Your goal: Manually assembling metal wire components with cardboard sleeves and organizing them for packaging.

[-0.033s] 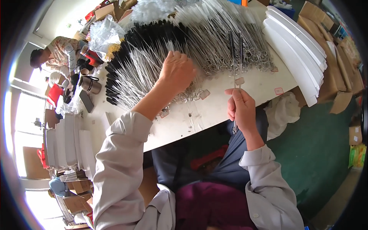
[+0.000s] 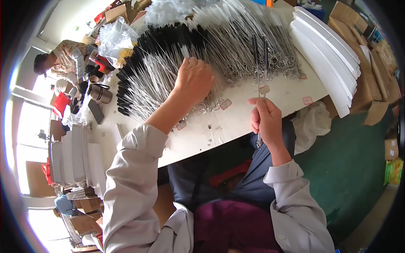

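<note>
My right hand (image 2: 268,120) is closed around the stems of a couple of thin wire brushes (image 2: 265,52). Their black bristled ends point away from me over the table, and their ring ends hang below my fist. My left hand (image 2: 194,78) reaches into a dense heap of black-bristled wire brushes (image 2: 145,78), fingers curled down. A small white tuft (image 2: 185,51) shows just past its knuckles; what those fingers grip is hidden. To the right of that hand lies another heap, of white-bristled wire brushes (image 2: 240,31), ring handles toward me.
The white table (image 2: 185,145) has scattered scraps near its front edge. White curved sheets (image 2: 325,55) stand at its right end beside cardboard boxes (image 2: 358,84). A metal flask (image 2: 100,93) and clear plastic bags (image 2: 114,40) are at left, where another person (image 2: 67,59) bends over.
</note>
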A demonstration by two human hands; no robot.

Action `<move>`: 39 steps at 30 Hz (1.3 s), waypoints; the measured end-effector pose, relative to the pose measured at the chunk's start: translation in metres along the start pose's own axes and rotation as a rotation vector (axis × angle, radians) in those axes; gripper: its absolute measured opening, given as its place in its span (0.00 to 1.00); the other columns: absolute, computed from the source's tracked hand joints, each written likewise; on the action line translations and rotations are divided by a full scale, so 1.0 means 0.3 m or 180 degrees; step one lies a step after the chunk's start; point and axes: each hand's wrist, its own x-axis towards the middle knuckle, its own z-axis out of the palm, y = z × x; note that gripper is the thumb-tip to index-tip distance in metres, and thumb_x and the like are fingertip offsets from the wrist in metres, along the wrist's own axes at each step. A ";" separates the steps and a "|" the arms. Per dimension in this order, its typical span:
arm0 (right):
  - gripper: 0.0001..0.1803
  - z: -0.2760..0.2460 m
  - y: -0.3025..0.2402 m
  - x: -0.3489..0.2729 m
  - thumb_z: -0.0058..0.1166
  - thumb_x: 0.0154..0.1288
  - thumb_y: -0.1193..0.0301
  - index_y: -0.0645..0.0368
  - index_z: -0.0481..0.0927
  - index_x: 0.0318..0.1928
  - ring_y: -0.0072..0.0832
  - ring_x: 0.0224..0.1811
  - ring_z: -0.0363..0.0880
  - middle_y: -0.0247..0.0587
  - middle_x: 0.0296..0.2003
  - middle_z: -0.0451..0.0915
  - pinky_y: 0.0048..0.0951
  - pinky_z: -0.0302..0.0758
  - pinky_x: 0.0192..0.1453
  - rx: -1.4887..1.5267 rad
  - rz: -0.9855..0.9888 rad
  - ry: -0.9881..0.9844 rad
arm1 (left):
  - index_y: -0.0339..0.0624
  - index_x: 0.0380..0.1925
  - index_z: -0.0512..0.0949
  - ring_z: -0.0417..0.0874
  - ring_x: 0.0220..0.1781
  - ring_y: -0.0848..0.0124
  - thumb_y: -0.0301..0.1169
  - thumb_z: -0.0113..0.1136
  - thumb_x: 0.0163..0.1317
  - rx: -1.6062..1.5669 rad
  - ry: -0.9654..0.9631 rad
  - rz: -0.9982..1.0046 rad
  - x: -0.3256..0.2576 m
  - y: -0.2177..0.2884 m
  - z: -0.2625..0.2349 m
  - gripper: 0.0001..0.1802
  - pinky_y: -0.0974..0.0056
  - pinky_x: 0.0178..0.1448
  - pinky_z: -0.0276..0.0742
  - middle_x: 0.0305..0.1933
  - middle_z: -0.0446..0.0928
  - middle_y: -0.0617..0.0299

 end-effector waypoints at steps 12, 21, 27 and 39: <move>0.19 0.023 0.006 -0.004 0.44 0.85 0.61 0.68 0.79 0.48 0.13 0.15 0.62 0.27 0.20 0.67 0.22 0.65 0.17 -0.0198 -0.0184 -0.0077 | 0.34 0.52 0.81 0.77 0.60 0.57 0.35 0.65 0.60 0.0090 0.0808 -0.0100 -0.015 -0.030 0.012 0.22 0.53 0.68 0.69 0.51 0.79 0.49; 0.19 0.013 0.014 -0.005 0.46 0.84 0.61 0.66 0.79 0.47 0.13 0.15 0.62 0.26 0.19 0.67 0.21 0.65 0.17 -0.0187 -0.0187 -0.0018 | 0.38 0.33 0.87 0.76 0.65 0.54 0.30 0.58 0.60 0.0192 -0.0584 0.0149 0.009 -0.047 -0.018 0.10 0.51 0.77 0.62 0.45 0.84 0.54; 0.17 0.010 0.015 -0.006 0.45 0.84 0.62 0.66 0.80 0.48 0.13 0.15 0.63 0.26 0.20 0.68 0.21 0.65 0.17 -0.0194 -0.0173 -0.0025 | 0.37 0.33 0.86 0.77 0.61 0.53 0.30 0.58 0.61 0.0238 -0.0685 0.0092 0.044 -0.025 -0.008 0.10 0.48 0.73 0.64 0.37 0.83 0.55; 0.17 0.018 0.016 -0.013 0.46 0.84 0.62 0.64 0.80 0.46 0.13 0.15 0.64 0.27 0.20 0.69 0.21 0.66 0.17 -0.0300 -0.0259 -0.0003 | 0.39 0.26 0.80 0.82 0.44 0.52 0.27 0.62 0.57 -0.1268 0.0434 -0.0242 0.133 -0.038 0.068 0.04 0.54 0.61 0.75 0.31 0.81 0.52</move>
